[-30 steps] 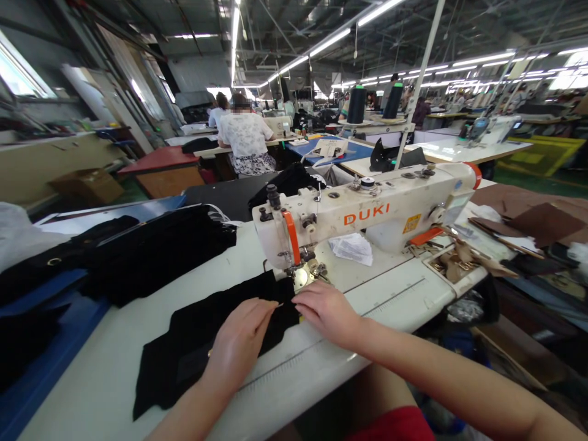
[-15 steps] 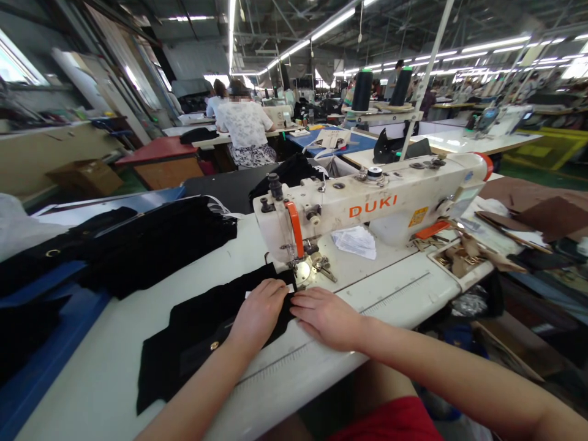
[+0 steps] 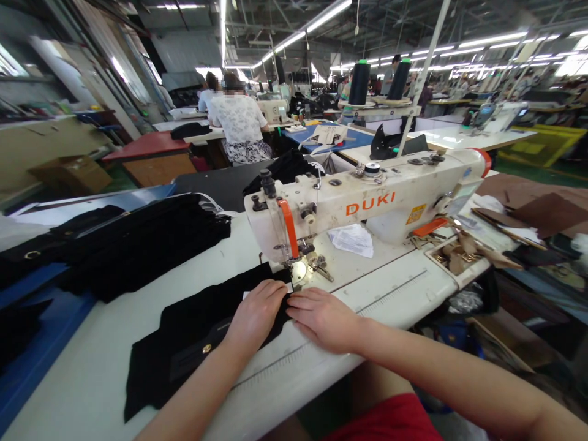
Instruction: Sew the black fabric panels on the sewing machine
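Note:
A black fabric piece [image 3: 184, 327] with a small gold metal fitting [image 3: 206, 348] lies flat on the white sewing table [image 3: 367, 306]. Its right end reaches the presser foot of the white sewing machine [image 3: 321, 208]. My left hand [image 3: 260, 312] lies over that end, its fingers close together and pressing the fabric. Partly under those fingers is a small white label [image 3: 245, 295]. Close by on the right, my right hand [image 3: 321, 315] grips the fabric's edge with fingers together, the fingertips almost meeting the left ones. The thumbs are mostly hidden.
Left of the machine lies a pile of black fabric pieces [image 3: 151, 239]. White labels [image 3: 351, 240] are stacked under the machine arm. A tray of metal fittings [image 3: 454, 254] is at the right. Thread cones [image 3: 359, 82] stand behind, and a person [image 3: 236, 119] sits further back.
The view has shifted slightly, so the machine and fabric appear a little further left. Both hands keep their hold beside the presser foot, with hardly any movement.

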`<act>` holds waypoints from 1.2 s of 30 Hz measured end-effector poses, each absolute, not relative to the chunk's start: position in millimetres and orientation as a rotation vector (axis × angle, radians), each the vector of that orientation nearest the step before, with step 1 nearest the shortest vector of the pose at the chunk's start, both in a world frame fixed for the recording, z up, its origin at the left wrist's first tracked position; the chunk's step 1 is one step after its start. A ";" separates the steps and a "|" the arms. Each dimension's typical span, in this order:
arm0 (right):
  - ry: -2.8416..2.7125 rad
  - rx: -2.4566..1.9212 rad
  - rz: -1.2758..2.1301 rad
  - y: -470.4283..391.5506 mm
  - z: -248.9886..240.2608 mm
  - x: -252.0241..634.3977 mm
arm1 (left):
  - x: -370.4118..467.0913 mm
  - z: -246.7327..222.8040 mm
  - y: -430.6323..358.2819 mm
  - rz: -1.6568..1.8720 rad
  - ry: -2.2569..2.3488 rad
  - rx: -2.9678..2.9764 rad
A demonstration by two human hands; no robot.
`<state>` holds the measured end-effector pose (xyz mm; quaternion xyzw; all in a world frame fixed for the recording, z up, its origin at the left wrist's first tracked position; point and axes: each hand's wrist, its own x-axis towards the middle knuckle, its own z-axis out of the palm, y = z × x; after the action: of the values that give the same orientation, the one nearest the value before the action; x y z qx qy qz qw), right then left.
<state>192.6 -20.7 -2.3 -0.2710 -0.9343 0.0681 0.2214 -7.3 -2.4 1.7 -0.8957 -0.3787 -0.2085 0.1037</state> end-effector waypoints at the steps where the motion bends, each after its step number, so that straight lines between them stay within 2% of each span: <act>1: -2.583 -0.749 0.188 -20.8 -2.4 192.6 | -7.3 1.5 -2.4 -0.617 -1.111 -2.636; 19: -2.538 -0.836 0.156 -4.6 -1.1 195.3 | -7.2 -3.2 -5.1 -0.601 -1.119 -2.652; 30: -2.638 -0.863 -0.007 19.9 2.2 192.6 | -8.9 -5.4 -26.6 -0.373 -1.434 -2.694; 36: -2.670 -0.882 -0.042 33.2 3.1 190.0 | -3.7 -3.5 -12.7 -0.307 -1.526 -2.667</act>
<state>190.0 33.2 3.1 -0.3095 -0.9365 -0.0147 0.1641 -3.7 -12.7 -3.5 -0.8634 -0.4939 -0.0994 0.0267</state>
